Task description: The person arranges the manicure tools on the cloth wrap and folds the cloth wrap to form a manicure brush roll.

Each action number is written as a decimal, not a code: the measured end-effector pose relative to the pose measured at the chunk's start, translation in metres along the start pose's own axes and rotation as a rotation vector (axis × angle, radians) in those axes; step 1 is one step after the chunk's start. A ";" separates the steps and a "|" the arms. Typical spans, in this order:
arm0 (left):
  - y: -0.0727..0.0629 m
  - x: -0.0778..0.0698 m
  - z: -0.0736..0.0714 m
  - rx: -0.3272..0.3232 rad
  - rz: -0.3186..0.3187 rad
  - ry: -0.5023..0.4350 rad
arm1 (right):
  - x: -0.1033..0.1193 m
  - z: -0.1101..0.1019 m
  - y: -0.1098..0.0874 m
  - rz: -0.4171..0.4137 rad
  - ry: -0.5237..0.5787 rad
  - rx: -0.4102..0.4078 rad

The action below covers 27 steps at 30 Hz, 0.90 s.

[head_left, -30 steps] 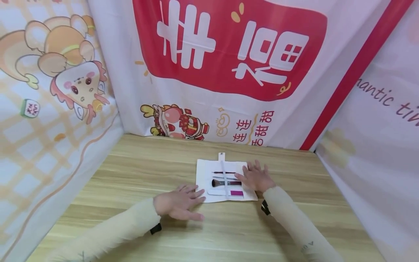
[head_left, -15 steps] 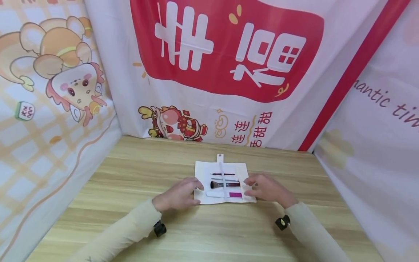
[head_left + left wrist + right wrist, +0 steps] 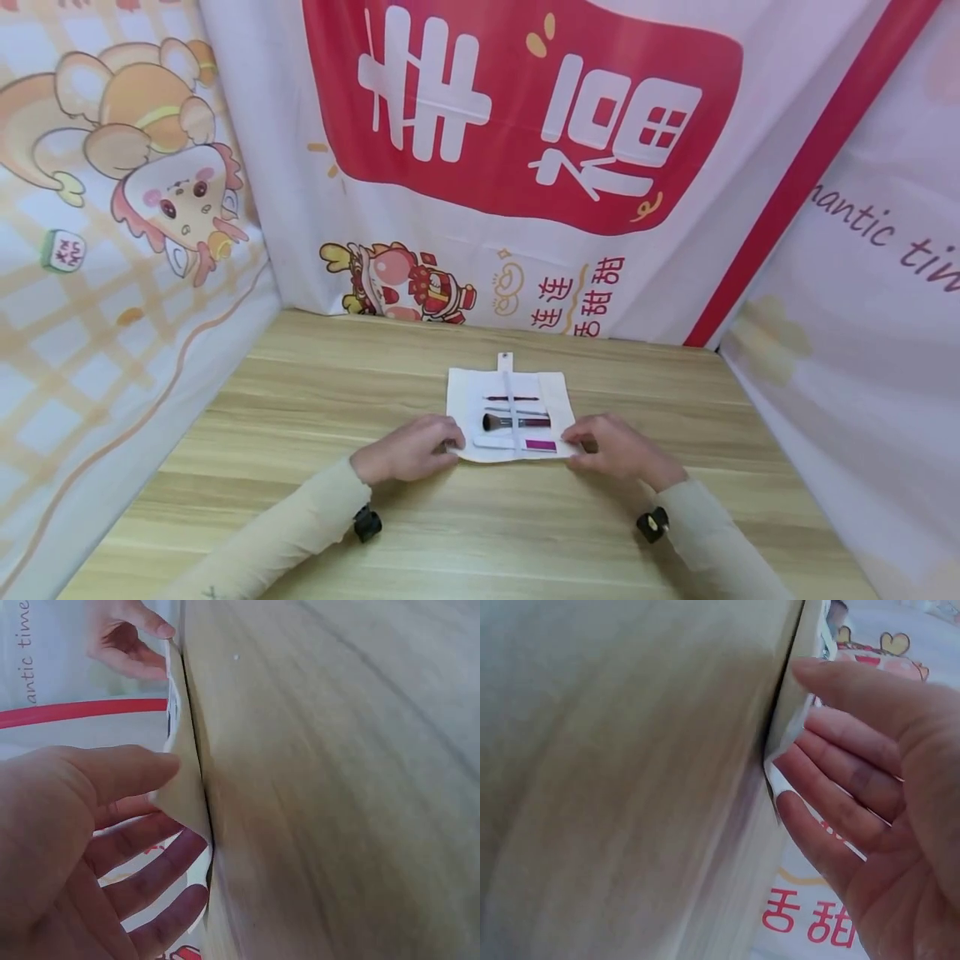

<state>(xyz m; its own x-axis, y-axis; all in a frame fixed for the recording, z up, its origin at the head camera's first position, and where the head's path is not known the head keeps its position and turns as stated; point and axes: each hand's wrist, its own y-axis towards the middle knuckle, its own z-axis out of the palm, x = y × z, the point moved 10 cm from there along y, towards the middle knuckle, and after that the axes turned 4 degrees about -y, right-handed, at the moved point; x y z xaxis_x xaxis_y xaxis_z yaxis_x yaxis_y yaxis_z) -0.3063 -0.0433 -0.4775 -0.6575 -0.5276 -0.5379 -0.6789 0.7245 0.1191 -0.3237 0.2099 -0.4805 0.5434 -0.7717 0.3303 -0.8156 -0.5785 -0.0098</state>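
A white tool roll (image 3: 461,392) lies unrolled on the table, with a tab (image 3: 505,362) at its far edge. Under its thin strap (image 3: 511,407) sit a dark-bristled brush (image 3: 534,422), a slim dark red stick (image 3: 495,398), a thin silvery tool (image 3: 529,412) and a flat white tool with a magenta end (image 3: 541,446). My left hand (image 3: 412,448) pinches the near left corner, thumb on top and fingers beneath. At the near right corner, my right hand (image 3: 615,450) pinches the edge likewise. Both wrist views show the near edge lifted slightly off the wood.
The wood-grain table (image 3: 315,375) carries the roll near its back. Printed cloth hangs behind as a back curtain (image 3: 645,275), with a patterned left panel (image 3: 247,275) and a right panel (image 3: 862,350). A black wrist camera (image 3: 367,523) is strapped under the left sleeve.
Both hands, first spread flat over the roll's sides, have drawn back to its near corners and curled. Their fingers now pinch the near edge, which has risen a little.
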 end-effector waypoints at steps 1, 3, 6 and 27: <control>0.000 0.000 -0.001 -0.004 -0.002 -0.004 | 0.000 -0.001 0.000 -0.020 0.000 -0.012; 0.001 0.003 -0.003 -0.018 -0.027 -0.014 | -0.003 -0.003 0.002 -0.019 0.020 -0.017; 0.005 0.011 -0.009 -0.060 -0.091 -0.047 | -0.011 -0.004 0.009 0.018 0.063 -0.025; 0.043 0.050 -0.026 -0.222 -0.294 0.015 | -0.044 -0.017 0.045 0.113 0.081 -0.186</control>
<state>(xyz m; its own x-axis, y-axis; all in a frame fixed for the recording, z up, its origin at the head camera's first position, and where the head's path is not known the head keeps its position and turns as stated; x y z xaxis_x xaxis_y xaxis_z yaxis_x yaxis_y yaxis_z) -0.3765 -0.0496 -0.4778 -0.4273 -0.7070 -0.5636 -0.8929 0.4280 0.1400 -0.3876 0.2219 -0.4796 0.4352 -0.8006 0.4119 -0.8969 -0.4253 0.1209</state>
